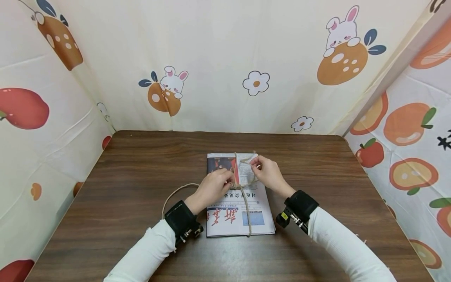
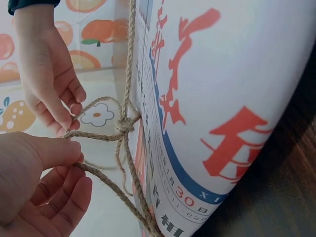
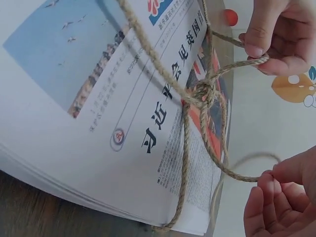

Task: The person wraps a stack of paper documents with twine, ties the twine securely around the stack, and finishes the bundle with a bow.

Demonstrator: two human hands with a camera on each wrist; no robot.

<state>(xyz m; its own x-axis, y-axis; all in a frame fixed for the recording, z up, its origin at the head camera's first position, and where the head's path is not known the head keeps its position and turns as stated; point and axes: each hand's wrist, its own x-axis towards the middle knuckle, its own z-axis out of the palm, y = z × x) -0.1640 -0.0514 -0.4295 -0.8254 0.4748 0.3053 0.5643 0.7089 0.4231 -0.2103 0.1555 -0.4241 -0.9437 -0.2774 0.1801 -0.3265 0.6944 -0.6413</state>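
A folded stack of newspapers (image 1: 258, 201) lies on the wooden table, with jute twine (image 1: 246, 207) crossing it lengthwise and widthwise. Where the strands meet, a knot (image 3: 203, 94) sits on top of the stack. My left hand (image 1: 215, 184) pinches one strand of the twine between thumb and fingers, left of the knot. To the right and slightly farther off, my right hand (image 1: 268, 172) pinches another strand, seen in the right wrist view running from the knot to the fingertips (image 3: 269, 178). Both strands rise above the paper.
A loose length of twine (image 1: 176, 191) curves over the tabletop (image 1: 151, 164) left of the stack. Printed curtains (image 1: 218, 47) with fruit and rabbits hang behind and at both sides of the table. Each wrist wears a black strap with a camera (image 1: 301, 207).
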